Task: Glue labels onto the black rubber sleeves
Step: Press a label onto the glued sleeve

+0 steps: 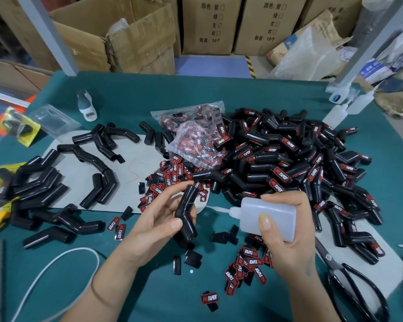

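My left hand (159,216) grips a bent black rubber sleeve (187,212), held upright over the green table. My right hand (286,231) holds a translucent white glue bottle (272,216) on its side, its thin nozzle pointing left at the sleeve, tip just short of it. Red-and-black labels (249,263) lie loose near my hands and more labels (165,180) beyond the sleeve. A large heap of labelled sleeves (296,163) fills the right. Plain sleeves (42,184) lie at the left.
A clear bag of labels (196,140) sits mid-table on a grey sheet (79,173). Black scissors (349,282) lie at the right, a white cord (56,263) at the lower left. More glue bottles (340,110) stand far right, a small bottle (86,105) far left. Cardboard boxes (207,26) behind.
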A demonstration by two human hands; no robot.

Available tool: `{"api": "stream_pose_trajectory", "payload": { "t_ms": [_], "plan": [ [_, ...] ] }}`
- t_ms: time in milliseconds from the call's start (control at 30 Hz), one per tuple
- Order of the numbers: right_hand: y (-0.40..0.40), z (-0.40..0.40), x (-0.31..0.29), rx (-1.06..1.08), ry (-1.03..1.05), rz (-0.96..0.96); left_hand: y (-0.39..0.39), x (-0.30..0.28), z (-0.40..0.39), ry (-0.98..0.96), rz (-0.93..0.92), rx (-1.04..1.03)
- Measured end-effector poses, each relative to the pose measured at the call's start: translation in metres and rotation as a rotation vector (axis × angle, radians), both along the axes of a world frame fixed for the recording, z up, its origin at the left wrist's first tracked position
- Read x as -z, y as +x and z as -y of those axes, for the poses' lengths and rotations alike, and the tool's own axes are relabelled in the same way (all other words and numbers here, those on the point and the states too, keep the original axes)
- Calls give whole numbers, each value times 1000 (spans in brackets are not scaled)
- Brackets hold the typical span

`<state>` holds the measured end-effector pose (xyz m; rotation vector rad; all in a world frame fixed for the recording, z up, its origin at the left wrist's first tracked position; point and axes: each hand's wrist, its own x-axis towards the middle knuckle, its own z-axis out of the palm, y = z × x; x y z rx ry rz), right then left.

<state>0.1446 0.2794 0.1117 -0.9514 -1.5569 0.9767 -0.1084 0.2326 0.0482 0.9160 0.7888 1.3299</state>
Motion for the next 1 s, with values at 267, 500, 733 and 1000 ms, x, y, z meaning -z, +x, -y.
{"api": "stream_pose_trajectory", "payload": {
  "t_ms": [267,500,733,1000],
  "plan": [
    [0,-1,-1,23,4,-3,-2,2,-1,7,0,21],
    [-1,-2,-3,38,21,-4,-3,4,0,6,-11,17],
    [-2,-1,-4,40,16,-1,-2,2,0,13,-25,14],
    [-3,-1,-5,61,20,-10,-1,1,-1,20,-15,17]
  ]
}}
